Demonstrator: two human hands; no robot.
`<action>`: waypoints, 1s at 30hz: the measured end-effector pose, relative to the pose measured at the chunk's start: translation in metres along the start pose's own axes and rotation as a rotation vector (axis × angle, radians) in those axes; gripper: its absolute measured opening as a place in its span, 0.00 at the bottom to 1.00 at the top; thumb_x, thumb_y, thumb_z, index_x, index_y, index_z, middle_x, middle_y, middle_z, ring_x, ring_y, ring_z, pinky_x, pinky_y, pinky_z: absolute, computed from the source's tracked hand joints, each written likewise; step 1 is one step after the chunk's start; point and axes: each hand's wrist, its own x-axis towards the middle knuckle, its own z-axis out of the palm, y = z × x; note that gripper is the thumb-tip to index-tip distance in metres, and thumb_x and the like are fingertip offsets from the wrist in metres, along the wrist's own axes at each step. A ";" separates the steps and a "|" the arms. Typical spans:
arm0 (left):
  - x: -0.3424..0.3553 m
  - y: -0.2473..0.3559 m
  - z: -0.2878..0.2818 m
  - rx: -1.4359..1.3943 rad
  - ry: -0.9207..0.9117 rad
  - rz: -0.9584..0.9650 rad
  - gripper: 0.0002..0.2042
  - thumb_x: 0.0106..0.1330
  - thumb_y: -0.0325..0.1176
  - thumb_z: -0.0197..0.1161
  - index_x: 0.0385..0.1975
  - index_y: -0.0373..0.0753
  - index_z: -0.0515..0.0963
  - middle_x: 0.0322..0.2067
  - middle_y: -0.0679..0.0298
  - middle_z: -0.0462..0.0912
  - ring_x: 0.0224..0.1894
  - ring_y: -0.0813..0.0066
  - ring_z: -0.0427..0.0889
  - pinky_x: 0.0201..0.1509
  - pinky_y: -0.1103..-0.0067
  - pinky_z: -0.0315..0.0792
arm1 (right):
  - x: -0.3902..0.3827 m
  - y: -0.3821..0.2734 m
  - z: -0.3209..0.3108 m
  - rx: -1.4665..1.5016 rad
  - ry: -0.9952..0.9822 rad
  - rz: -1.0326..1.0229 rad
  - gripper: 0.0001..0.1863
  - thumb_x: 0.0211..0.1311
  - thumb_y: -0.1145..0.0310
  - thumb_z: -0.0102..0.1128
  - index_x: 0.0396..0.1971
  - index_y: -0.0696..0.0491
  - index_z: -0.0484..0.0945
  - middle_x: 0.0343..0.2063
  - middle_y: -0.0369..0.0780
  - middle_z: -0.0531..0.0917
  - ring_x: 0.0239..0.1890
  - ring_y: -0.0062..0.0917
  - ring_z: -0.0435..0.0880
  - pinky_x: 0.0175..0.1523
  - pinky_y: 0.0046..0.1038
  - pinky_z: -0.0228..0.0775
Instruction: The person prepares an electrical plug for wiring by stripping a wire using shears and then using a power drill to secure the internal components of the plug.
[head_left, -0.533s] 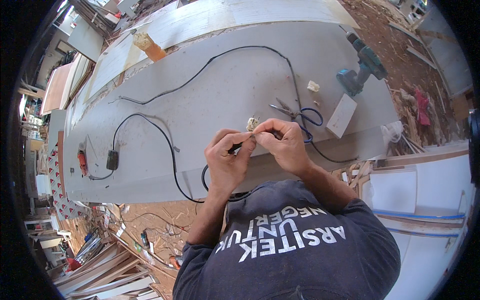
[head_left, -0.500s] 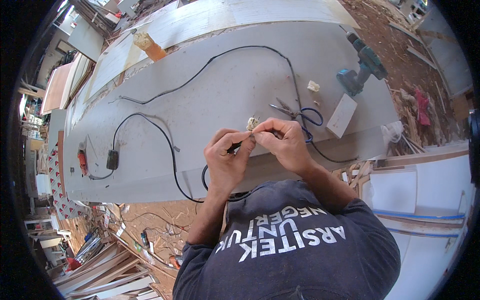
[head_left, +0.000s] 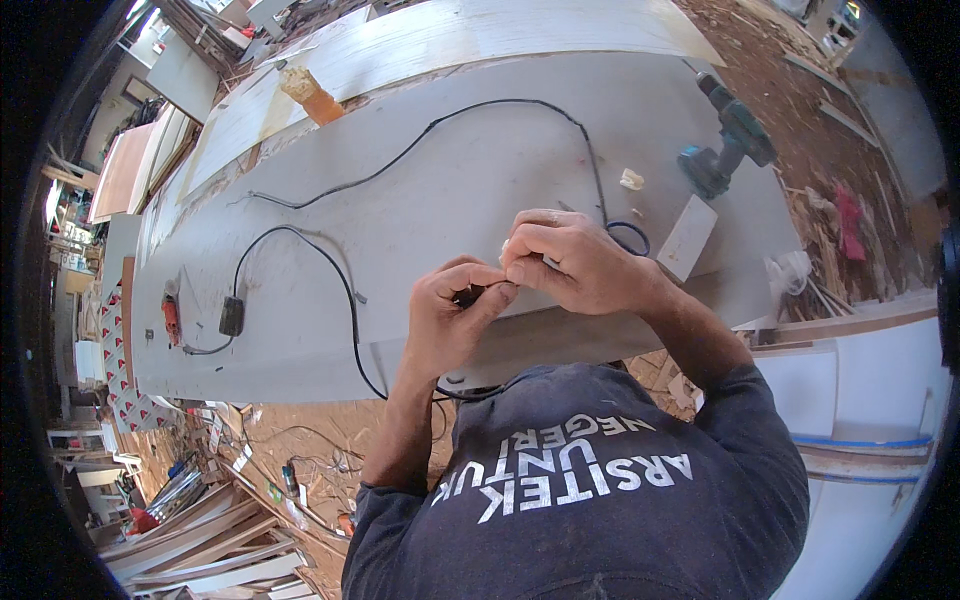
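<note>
"Where's the pale piece (head_left: 505, 249)?"

"Left of the drill (head_left: 728, 138), mostly hidden; fingers of the right hand (head_left: 578, 265) seem pinched on it."

"Left hand (head_left: 445, 312)?"

"Fingers curled around a dark piece (head_left: 468, 297). Best hold that steady while the right works gently."

black cord (head_left: 354, 320) | grey tabletop (head_left: 460, 190) | teal drill (head_left: 743, 137) — black chuck (head_left: 709, 85)

Below the fingers (head_left: 543, 240) spreads a dark navy shirt (head_left: 625, 535); bold white block lettering (head_left: 585, 465) crosses it in slanting rows of differing size; its short, loose sleeves (head_left: 757, 420) end well below the fingers, leaving both forearms (head_left: 403, 435) bare.
</note>
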 end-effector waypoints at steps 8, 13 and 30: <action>0.000 -0.013 0.006 0.107 0.054 0.041 0.03 0.63 0.26 0.70 0.33 0.33 0.84 0.28 0.63 0.83 0.27 0.83 0.76 0.30 0.84 0.68 | -0.003 0.008 0.018 -0.134 -0.046 0.329 0.11 0.67 0.66 0.57 0.34 0.60 0.79 0.33 0.49 0.83 0.37 0.43 0.83 0.39 0.39 0.73; -0.004 -0.028 0.004 -0.192 0.122 -0.140 0.04 0.67 0.27 0.67 0.33 0.33 0.85 0.26 0.69 0.82 0.28 0.86 0.74 0.30 0.85 0.65 | -0.011 0.012 0.017 0.153 0.232 0.134 0.09 0.63 0.72 0.65 0.42 0.57 0.82 0.37 0.42 0.82 0.31 0.31 0.81 0.38 0.30 0.73; 0.007 -0.047 0.024 0.083 0.202 0.012 0.06 0.68 0.28 0.66 0.31 0.32 0.81 0.27 0.63 0.78 0.26 0.81 0.73 0.29 0.82 0.67 | -0.016 0.038 0.048 0.037 0.119 0.430 0.13 0.69 0.64 0.54 0.31 0.59 0.79 0.25 0.52 0.81 0.30 0.47 0.82 0.37 0.44 0.72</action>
